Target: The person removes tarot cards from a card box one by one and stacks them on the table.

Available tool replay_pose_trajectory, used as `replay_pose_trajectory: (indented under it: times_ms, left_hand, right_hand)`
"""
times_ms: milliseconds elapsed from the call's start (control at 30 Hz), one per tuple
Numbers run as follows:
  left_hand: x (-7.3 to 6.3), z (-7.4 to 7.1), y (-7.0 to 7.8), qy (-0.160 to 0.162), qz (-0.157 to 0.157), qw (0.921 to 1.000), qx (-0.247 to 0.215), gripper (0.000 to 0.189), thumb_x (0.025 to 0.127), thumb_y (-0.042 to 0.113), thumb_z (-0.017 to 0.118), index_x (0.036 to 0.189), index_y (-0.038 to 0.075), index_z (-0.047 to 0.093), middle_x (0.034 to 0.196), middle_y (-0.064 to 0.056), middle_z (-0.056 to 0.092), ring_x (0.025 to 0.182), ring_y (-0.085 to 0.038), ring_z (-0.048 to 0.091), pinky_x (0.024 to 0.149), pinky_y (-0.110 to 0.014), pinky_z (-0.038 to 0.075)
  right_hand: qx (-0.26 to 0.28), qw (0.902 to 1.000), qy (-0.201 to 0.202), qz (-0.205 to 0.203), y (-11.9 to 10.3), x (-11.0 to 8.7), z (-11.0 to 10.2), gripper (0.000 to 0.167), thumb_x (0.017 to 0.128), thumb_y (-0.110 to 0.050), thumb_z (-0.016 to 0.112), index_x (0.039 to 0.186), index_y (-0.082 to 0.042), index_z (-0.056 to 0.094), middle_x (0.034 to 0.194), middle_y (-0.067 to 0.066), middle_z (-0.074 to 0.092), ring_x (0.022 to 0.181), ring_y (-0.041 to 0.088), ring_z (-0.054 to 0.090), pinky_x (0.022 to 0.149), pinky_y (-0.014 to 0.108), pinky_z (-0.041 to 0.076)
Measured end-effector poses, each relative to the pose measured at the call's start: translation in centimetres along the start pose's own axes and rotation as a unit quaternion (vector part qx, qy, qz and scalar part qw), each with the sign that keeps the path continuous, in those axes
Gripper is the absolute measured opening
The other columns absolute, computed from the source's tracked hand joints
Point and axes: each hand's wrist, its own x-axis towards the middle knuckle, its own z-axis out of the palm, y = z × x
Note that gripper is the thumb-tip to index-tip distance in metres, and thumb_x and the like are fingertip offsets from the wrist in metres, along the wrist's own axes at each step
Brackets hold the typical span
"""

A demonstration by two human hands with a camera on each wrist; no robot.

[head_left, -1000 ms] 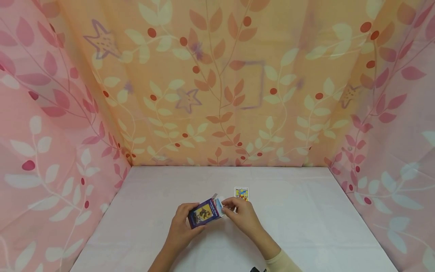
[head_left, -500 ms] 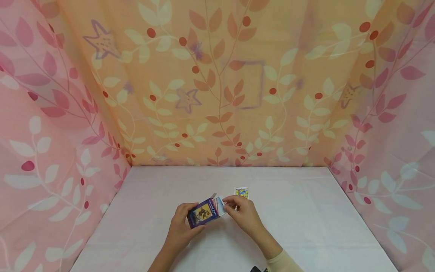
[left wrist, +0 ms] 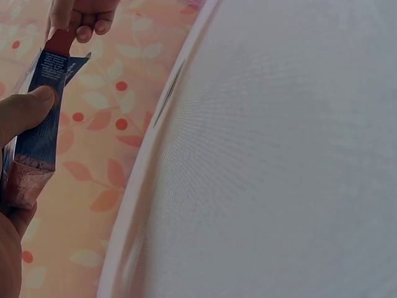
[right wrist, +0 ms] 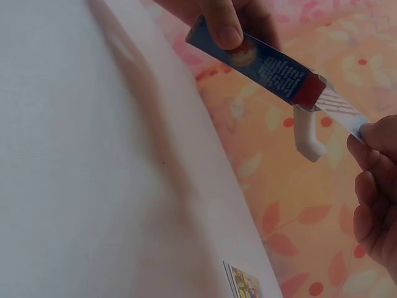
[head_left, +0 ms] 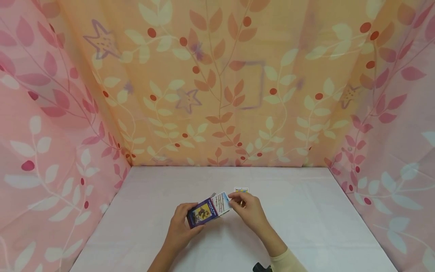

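My left hand (head_left: 184, 223) grips a dark blue and purple tarot card box (head_left: 203, 213) by its sides, with the thumb on one edge in the left wrist view. The open end of the box tilts up to the right. Out of it sticks a pale card (head_left: 221, 204) with reddish stripes and a blue end; its other end is hidden inside the box. My right hand (head_left: 250, 212) pinches the card's blue end between thumb and finger. A white flap (right wrist: 307, 133) hangs from the box mouth. Behind my right hand lies a small stack of picture cards (head_left: 241, 189), partly covered.
A white cloth covers the table (head_left: 146, 189). Floral curtains (head_left: 221, 94) stand behind it and at both sides. Part of a black object (head_left: 261, 267) shows at the front edge, beside my right sleeve (head_left: 287, 260).
My right hand has moved a little to the right, drawing the striped card further out of the box. The left hand and box have stayed almost still.
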Motion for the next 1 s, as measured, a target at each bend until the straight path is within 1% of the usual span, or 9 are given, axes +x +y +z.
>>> replay_pose_trajectory:
  times_ms: [100, 200, 333, 500, 567, 700, 900, 1000]
  left_hand:
    - [0.2, 0.0, 0.0, 0.003, 0.009, 0.9999, -0.005, 0.082, 0.065, 0.016, 0.099, 0.136, 0.022, 0.060, 0.129, 0.013, 0.056, 0.119, -0.006, 0.054, 0.103, -0.038, 0.053]
    - [0.3, -0.1, -0.1, 0.000, 0.013, 0.9999, 0.000, 0.081, 0.066, 0.018, 0.099, 0.136, 0.024, 0.059, 0.129, 0.013, 0.055, 0.119, -0.006, 0.054, 0.103, -0.038, 0.053]
    - [0.3, 0.0, -0.2, -0.004, 0.005, 1.0000, 0.007, 0.080, 0.067, 0.020, 0.098, 0.136, 0.028, 0.058, 0.129, 0.015, 0.054, 0.119, -0.005, 0.054, 0.103, -0.038, 0.053]
    - [0.2, 0.0, -0.2, 0.000, 0.008, 0.9999, 0.008, 0.081, 0.066, 0.019, 0.098, 0.137, 0.021, 0.059, 0.128, 0.013, 0.055, 0.118, -0.007, 0.055, 0.101, -0.035, 0.054]
    - [0.1, 0.0, -0.2, 0.001, 0.009, 0.9999, 0.007, 0.081, 0.066, 0.018, 0.098, 0.137, 0.019, 0.059, 0.128, 0.013, 0.055, 0.118, -0.007, 0.055, 0.101, -0.035, 0.054]
    - [0.1, 0.1, -0.2, 0.001, 0.005, 1.0000, 0.007, 0.081, 0.067, 0.019, 0.098, 0.137, 0.023, 0.059, 0.129, 0.014, 0.054, 0.118, -0.006, 0.055, 0.102, -0.034, 0.053]
    - [0.0, 0.2, -0.3, -0.003, 0.007, 1.0000, 0.003, 0.081, 0.067, 0.018, 0.098, 0.137, 0.021, 0.059, 0.130, 0.013, 0.054, 0.119, -0.007, 0.054, 0.102, -0.036, 0.053]
    - [0.0, 0.0, -0.3, 0.001, 0.002, 1.0000, 0.005, 0.082, 0.066, 0.020, 0.099, 0.137, 0.024, 0.058, 0.130, 0.014, 0.054, 0.119, -0.007, 0.054, 0.102, -0.036, 0.053]
  right_hand:
    - [0.007, 0.9999, 0.008, -0.001, 0.0, 0.3, -0.4, 0.018, 0.088, -0.011, 0.081, 0.104, -0.020, 0.076, 0.084, -0.013, 0.067, 0.074, 0.008, 0.058, 0.065, 0.022, 0.050]
    - [0.012, 0.9999, 0.011, 0.005, 0.1, 0.5, -0.7, 0.019, 0.089, -0.010, 0.080, 0.104, -0.020, 0.077, 0.084, -0.012, 0.068, 0.074, 0.009, 0.058, 0.065, 0.023, 0.050]
    - [0.014, 0.9997, 0.011, 0.014, 0.0, 0.7, -1.1, 0.019, 0.089, -0.010, 0.080, 0.105, -0.020, 0.077, 0.085, -0.011, 0.068, 0.076, 0.011, 0.057, 0.066, 0.023, 0.050]
    - [0.008, 0.9997, 0.017, 0.014, 0.2, 0.8, -1.6, 0.019, 0.089, -0.011, 0.079, 0.107, -0.018, 0.077, 0.088, -0.009, 0.069, 0.077, 0.011, 0.057, 0.066, 0.022, 0.050]
    - [0.006, 0.9997, 0.020, 0.014, 0.3, 0.8, -1.9, 0.019, 0.090, -0.011, 0.079, 0.107, -0.018, 0.077, 0.088, -0.009, 0.070, 0.077, 0.011, 0.057, 0.067, 0.022, 0.050]
    - [0.012, 0.9995, 0.026, 0.017, 0.6, 0.9, -2.3, 0.018, 0.090, -0.012, 0.079, 0.107, -0.018, 0.077, 0.089, -0.009, 0.070, 0.078, 0.012, 0.058, 0.068, 0.024, 0.050]
    - [0.022, 0.9991, 0.036, 0.010, 1.0, 1.0, -2.9, 0.018, 0.090, -0.010, 0.078, 0.106, -0.017, 0.077, 0.088, -0.007, 0.070, 0.078, 0.013, 0.058, 0.068, 0.024, 0.050]
    - [0.028, 0.9987, 0.043, 0.008, 1.2, 1.3, -2.9, 0.017, 0.091, -0.010, 0.078, 0.106, -0.016, 0.077, 0.087, -0.006, 0.070, 0.078, 0.013, 0.058, 0.068, 0.023, 0.050]
